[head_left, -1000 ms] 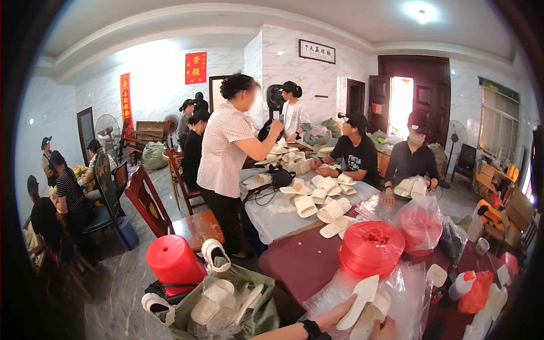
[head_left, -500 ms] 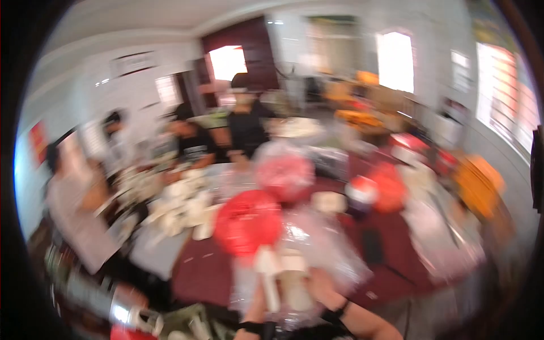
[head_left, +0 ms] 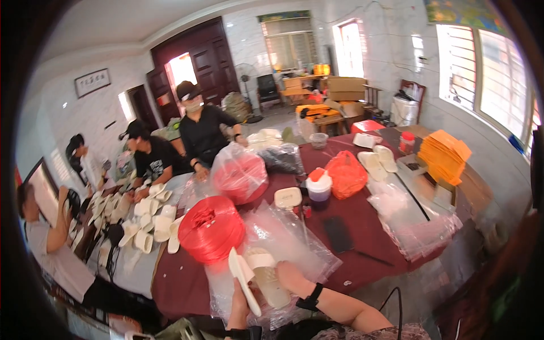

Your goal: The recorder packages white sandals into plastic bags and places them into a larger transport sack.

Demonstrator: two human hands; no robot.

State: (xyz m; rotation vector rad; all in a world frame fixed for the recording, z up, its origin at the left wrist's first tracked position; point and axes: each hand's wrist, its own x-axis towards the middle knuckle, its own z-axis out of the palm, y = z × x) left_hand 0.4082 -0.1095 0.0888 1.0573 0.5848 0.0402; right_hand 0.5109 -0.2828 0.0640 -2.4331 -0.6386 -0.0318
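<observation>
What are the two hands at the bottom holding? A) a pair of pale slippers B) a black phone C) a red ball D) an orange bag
A: the left hand grips one pale slipper on its edge, and the right hand holds the other slipper, over clear plastic bags beside the big red spool.

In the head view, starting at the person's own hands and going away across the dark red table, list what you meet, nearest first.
Left hand holding a white slipper → red twine spool → bagged red spool → person in black.
</observation>
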